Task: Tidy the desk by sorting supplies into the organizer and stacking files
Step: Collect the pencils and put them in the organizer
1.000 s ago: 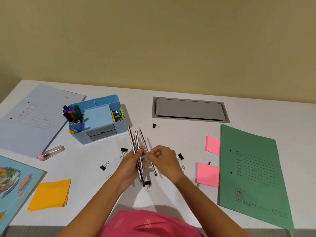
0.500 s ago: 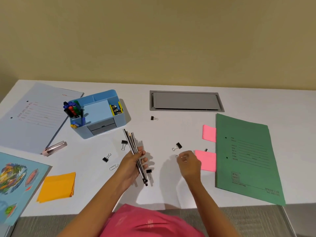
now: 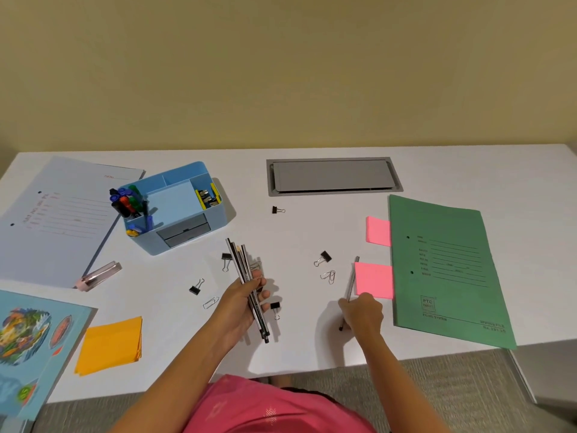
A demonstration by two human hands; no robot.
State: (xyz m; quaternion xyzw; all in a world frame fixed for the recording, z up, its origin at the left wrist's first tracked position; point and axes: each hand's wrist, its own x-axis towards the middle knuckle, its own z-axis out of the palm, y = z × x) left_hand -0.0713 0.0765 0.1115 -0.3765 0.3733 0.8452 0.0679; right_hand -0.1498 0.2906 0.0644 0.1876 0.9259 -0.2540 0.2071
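Fingers (image 3: 261,281) of left hand (image 3: 237,307) curl round a pencil bundle (image 3: 240,260), right hand (image 3: 363,314) grips a lone pencil (image 3: 352,279) beside pink notes (image 3: 374,281)

Plain yellow wall (image 3: 281,64) behind white desk (image 3: 312,348); grey carpet (image 3: 452,392) below.

Desk top (image 3: 312,232) smooth matt white, organizer (image 3: 215,218) left of centre blue plastic with slight sheen, green file (image 3: 446,276) at right matt card, hatch (image 3: 332,175) grey matt metal, pencils (image 3: 240,260) glossy.

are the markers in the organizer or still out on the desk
In. The markers stand bunched together in the left compartment of the blue organizer.
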